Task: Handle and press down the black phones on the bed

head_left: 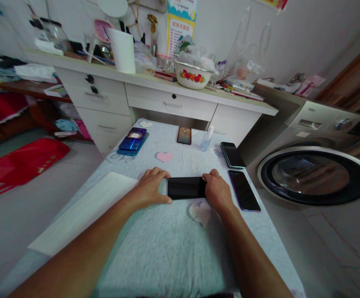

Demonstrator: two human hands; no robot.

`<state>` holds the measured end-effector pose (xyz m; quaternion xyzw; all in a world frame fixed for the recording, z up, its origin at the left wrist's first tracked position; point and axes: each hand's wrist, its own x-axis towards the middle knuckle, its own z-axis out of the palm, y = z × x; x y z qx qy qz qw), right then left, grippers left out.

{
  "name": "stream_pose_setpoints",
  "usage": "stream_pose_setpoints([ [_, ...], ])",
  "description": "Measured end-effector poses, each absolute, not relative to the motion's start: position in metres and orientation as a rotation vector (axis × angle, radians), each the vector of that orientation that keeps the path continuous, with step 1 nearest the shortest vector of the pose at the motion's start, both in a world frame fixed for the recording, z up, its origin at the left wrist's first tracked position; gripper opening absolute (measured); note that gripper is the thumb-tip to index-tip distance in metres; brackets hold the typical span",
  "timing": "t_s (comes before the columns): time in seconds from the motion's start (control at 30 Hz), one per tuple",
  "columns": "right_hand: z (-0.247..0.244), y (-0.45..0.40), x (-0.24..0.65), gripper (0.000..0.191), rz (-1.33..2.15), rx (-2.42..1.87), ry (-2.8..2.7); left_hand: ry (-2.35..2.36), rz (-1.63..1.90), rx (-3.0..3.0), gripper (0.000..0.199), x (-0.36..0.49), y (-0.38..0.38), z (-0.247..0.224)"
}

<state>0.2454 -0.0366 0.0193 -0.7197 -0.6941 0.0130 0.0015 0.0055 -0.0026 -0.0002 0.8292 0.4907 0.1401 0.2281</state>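
A black smartphone (186, 188) lies sideways in front of me, its dark screen facing up. My left hand (151, 187) grips its left end, with the thumb at the near corner and the fingers at the far one. At the right end, my right hand (217, 188) is closed on the phone with its fingers curled; part of that end is hidden. Just right of this hand is a phone with a purple edge (244, 190). Beyond it sits a stack of dark phones (232, 155). A white folded cloth or paper sheet (86, 211) lies beside my left forearm.
On the cloth-covered table (167, 248) are blue phones (133, 140), a brownish phone or case (184, 135) and a clear spray bottle (206, 139). Behind stands a white desk (173, 101) carrying a flowered bowl (194, 76) and a paper roll (123, 51). A washing machine (313, 124) is right.
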Motion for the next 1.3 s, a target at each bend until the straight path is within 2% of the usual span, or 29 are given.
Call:
stream_pose_setpoints([
  [0.23,0.017,-0.034,0.226,0.028,0.069,-2.12,-2.293,1.351,0.392,2.294,0.064,0.006,-0.002,-0.001],
  [0.7,0.018,-0.033,0.206,0.033,0.07,-1.841,-2.463,1.362,0.377,2.291,0.066,0.006,-0.004,0.0],
  [1.3,0.018,-0.035,0.254,0.031,0.123,-2.151,-2.202,1.365,0.366,2.287,0.067,0.007,-0.003,0.0],
])
